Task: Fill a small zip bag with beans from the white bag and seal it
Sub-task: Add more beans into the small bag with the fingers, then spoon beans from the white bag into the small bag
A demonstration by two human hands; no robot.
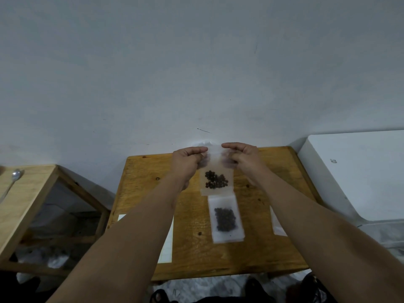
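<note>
Small zip bag (216, 169) held up over the wooden table (192, 248), pinched at its top edge from both sides.

Table centre: a second filled bag (226, 219) lies flat, white-edged, with a dark bean patch in the middle. The held bag hangs upright just beyond it. It's translucent, with the upper half empty. Left hand (189, 160) grip: thumb and curled fingers closed on the top-left corner. Right hand (243, 157) grip: the same on the top-right corner. Can't tell if the zip is sealed. Beans (216, 182) are dark and round, clustered in the lower half.
</note>
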